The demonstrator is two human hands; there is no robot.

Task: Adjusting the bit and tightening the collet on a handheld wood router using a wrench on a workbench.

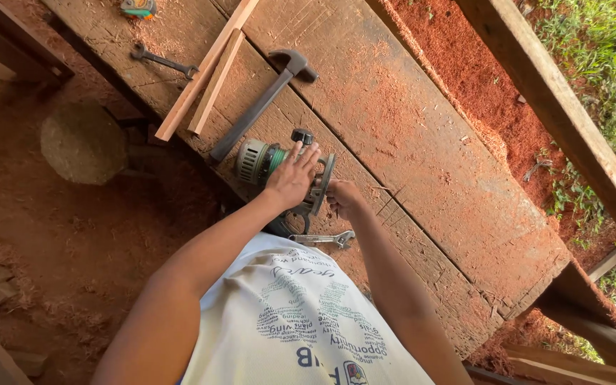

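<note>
Head view of a rough plank surface [422, 128] dusted with sawdust, over reddish ground. A green-bodied circular saw [279, 167] lay on its side near the surface's near edge. The left hand [292, 178] rested flat on the saw's housing, fingers spread, pressing it down rather than gripping it. The right hand [344, 196] was closed at the rim of the blade guard [324, 182], beside the blade; whether it pinched a small part or the guard itself cannot be told.

An adjustable wrench [326, 239] lay just beside the saw, on the person's side, touching neither hand. A black-headed hammer [262, 103] lay just beyond the saw, with two wooden strips [208, 75] side by side farther on, then a spanner [164, 63] and, at the top edge, a small teal-and-yellow object [139, 7], apparently a tape measure.

Judgement: the work in hand appeared to be adjustment at the blade or guard. Done well, it called for firm, steady downward pressure from the left hand so the body could not roll, and for the right-hand fingers to stay off the blade's teeth, working only at the guard or arbor.
</note>
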